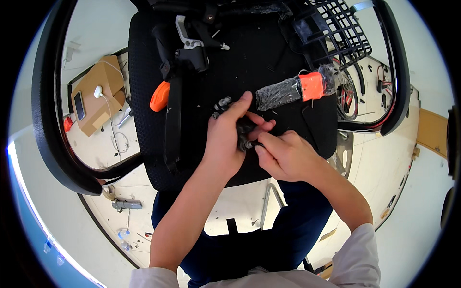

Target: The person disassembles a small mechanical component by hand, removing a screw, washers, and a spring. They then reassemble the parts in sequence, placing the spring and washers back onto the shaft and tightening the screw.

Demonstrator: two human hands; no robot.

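Note:
My left hand point(224, 139) is wrapped round a dark mechanical part with silvery bolt-like ends point(223, 103), which looks like a bicycle brake part; fingers cover most of it. My right hand point(288, 156) pinches a thin dark piece point(254, 143) at the part's near end, and whether it is a tool or a bit of the part I cannot tell. Both hands are over the near half of a black chair seat point(206, 91). To their right lie a clear-wrapped dark package point(278, 93) with an orange band and a thin L-shaped hex key point(307, 122).
Farther back on the seat are a silver brake lever point(185, 33), an orange piece point(160, 96), a long black bar point(174, 122) and a black basket point(336, 29). Armrests point(45, 105) flank the seat. A cardboard box point(101, 91) and bicycle wheel parts point(355, 91) are on the floor.

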